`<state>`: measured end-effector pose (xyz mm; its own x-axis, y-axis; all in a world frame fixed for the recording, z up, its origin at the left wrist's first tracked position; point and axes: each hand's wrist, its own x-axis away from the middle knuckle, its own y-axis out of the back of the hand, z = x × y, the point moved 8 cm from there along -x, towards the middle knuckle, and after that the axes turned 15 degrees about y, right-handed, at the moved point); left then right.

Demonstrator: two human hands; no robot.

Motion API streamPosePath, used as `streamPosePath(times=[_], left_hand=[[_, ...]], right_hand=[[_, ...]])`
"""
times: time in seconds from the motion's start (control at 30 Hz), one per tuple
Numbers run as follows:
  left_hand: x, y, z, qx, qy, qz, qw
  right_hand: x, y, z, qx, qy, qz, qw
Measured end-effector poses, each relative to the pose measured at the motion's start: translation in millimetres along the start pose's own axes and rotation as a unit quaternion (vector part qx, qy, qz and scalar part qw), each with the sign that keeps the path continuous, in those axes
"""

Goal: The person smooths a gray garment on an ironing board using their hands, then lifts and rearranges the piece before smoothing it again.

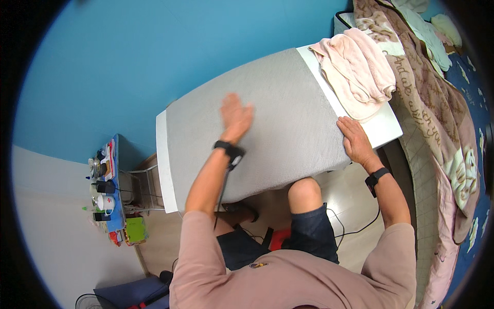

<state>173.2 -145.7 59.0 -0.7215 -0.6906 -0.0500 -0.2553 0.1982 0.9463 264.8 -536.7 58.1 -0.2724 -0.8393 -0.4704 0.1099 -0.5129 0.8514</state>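
Observation:
A grey cloth (270, 127) lies spread over a white table (166, 170), its near edge hanging by my knees. My left hand (236, 117), somewhat blurred, is over the left middle part of the cloth with its fingers apart and nothing in it; whether it touches the cloth cannot be told. At the cloth's right edge, where the white tabletop begins, my right hand (353, 139) rests flat, holding nothing. Just beyond its fingertips lies a pink towel (357, 73), loosely folded on the table's right end. Both wrists wear black bands with devices.
A blue wall (154, 50) runs along the table's far side. To the left stands a small blue table (115, 216) with a white mug (105, 202) and other items. On the right, a bed carries a brown patterned blanket (424, 89). Black cables (359, 231) trail over the floor.

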Motion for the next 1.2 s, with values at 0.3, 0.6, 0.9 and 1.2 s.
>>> streamPosePath(times=[0.3, 0.6, 0.9, 1.2], left_hand=[[-16.5, -113.8, -235.1, -0.04, -0.084, 0.107, 0.99], [-25.6, -87.8, -126.8, -0.029, -0.086, 0.083, 0.992], [-16.0, 28.0, 282.0, -0.116, 0.229, -0.066, 0.964], [-7.7, 63.4, 304.0, -0.168, 0.316, -0.006, 0.934]], right_hand=[[0.8, -0.8, -0.4, -0.008, -0.013, 0.038, 0.999], [-3.2, -1.7, -0.5, -0.012, -0.024, 0.042, 0.999], [-8.8, -3.0, 3.1, -0.009, -0.004, 0.026, 1.0], [-5.0, -2.3, 1.7, -0.007, -0.007, 0.027, 1.0]])
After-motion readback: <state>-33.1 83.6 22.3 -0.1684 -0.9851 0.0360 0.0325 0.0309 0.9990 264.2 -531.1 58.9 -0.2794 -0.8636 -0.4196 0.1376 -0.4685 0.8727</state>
